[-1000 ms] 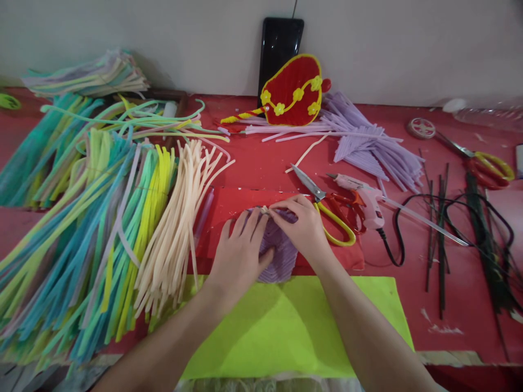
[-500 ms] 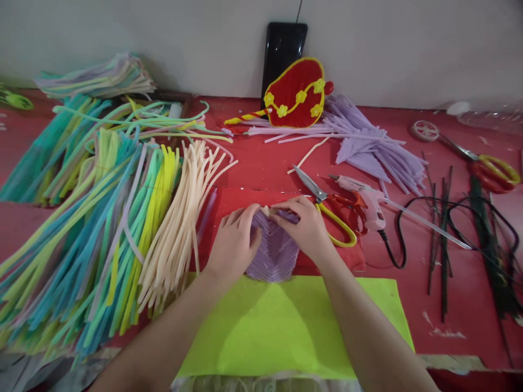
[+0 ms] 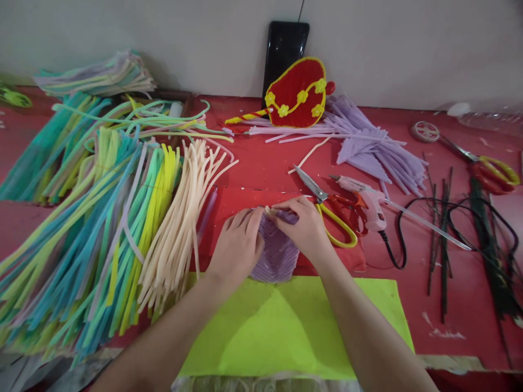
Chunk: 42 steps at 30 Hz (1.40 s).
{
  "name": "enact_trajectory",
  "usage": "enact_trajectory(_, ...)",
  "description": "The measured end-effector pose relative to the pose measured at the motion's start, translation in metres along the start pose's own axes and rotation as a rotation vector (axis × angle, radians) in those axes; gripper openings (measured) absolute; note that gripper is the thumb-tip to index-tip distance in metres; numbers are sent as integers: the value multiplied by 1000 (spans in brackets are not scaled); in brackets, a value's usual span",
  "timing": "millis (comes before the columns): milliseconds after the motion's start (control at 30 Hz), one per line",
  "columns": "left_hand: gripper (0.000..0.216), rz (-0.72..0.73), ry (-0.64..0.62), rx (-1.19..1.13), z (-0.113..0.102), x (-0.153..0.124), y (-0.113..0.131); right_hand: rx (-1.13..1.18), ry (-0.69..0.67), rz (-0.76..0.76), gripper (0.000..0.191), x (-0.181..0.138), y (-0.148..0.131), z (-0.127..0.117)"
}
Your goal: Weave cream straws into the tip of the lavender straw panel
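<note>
A purple panel of pipe cleaners (image 3: 274, 256), laid in slanting rows that meet along its middle, lies at the far edge of a lime-green sheet (image 3: 298, 332). My left hand (image 3: 239, 242) curls over its left side, fingers closed on the upper left edge. With thumb and forefinger pinched, my right hand (image 3: 302, 223) grips the upper right edge. Between the fingertips of both hands shows a small cream piece of pipe cleaner (image 3: 268, 209). Just right of my right hand are scissors (image 3: 335, 218) with yellow and red handles.
Bundles of coloured pipe cleaners (image 3: 102, 228) fill the left side. A glue gun (image 3: 365, 201) with its black cord lies at right, near dark green stems (image 3: 444, 250). Behind are a red fan-shaped piece (image 3: 296, 95), a phone (image 3: 281, 49) and purple pipe cleaners (image 3: 371, 141).
My left hand has shifted slightly right and rolled further over the panel, its thumb now tucked from view. The right hand stays nearly in place.
</note>
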<state>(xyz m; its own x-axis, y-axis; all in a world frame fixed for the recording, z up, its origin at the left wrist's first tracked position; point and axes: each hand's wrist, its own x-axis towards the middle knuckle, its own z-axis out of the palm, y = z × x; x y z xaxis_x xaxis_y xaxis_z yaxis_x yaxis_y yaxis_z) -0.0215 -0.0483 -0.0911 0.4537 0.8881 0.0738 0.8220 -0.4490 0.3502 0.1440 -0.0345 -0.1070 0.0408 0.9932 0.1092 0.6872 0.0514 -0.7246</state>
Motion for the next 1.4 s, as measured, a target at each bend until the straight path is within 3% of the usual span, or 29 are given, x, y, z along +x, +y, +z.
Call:
enact_trajectory(367, 44, -20, -3, -81, -1, 2, -5, -14, 3, -2, 12, 1, 0, 1)
enact_trajectory(667, 40, -110, 108, -304, 4, 7, -11, 99, 20, -18, 22, -2, 4, 0)
enact_trajectory(800, 38, -133, 159, -325, 7, 7, -13, 108, 126, -75, 18, 3, 5, -12)
enact_trajectory(933, 36, -157, 219, -402, 9, 7, -15, -121, 215, -171, 17, 36, 14, -34)
enact_trajectory(1000, 35, -158, 252, -435, 9, 7, -16, -284, 187, -204, 18, 61, 21, -40)
enact_trajectory(1233, 33, -177, 257, -502, 8, 7, -16, -362, 84, -277, 24, 124, 40, -35)
enact_trajectory(1400, 32, -190, 248, -511, 9, 7, -16, -371, 121, -262, 19, 144, 43, -52)
